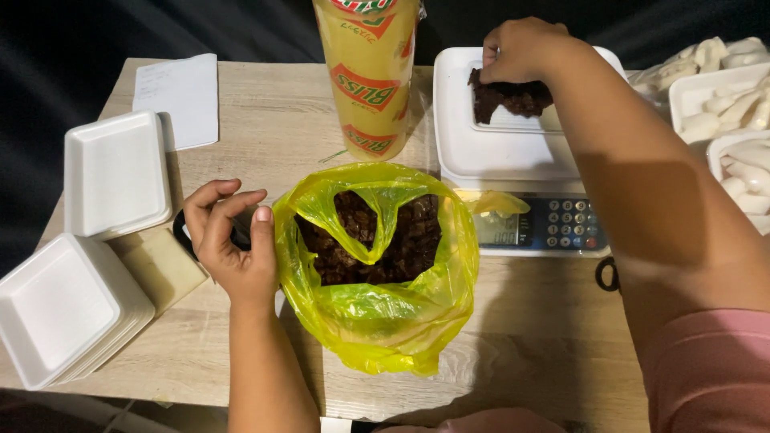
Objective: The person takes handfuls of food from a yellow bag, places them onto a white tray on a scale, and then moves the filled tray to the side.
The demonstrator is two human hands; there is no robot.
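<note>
Right hand (521, 48) pinched on sticky-looking dark brown chunks (509, 96) over the scale's small foam tray (513, 122); left hand (228, 240) loosely curled, holding nothing, beside the soft yellow bag (377, 321); chunks probably light, best lifted in small clumps.

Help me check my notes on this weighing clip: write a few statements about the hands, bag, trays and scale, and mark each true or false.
1. The right hand rests on a pile of dark brown pieces in a small white foam tray on the white digital scale. True.
2. The translucent yellow plastic bag is empty. False: it holds dark brown chunks.
3. The left hand is inside the bag. False: it is beside the bag's left edge, fingers curled.
4. Stacked empty white foam trays sit at the left of the light wooden table. True.
5. The tall yellow printed roll lies flat. False: it stands upright behind the bag.
</note>
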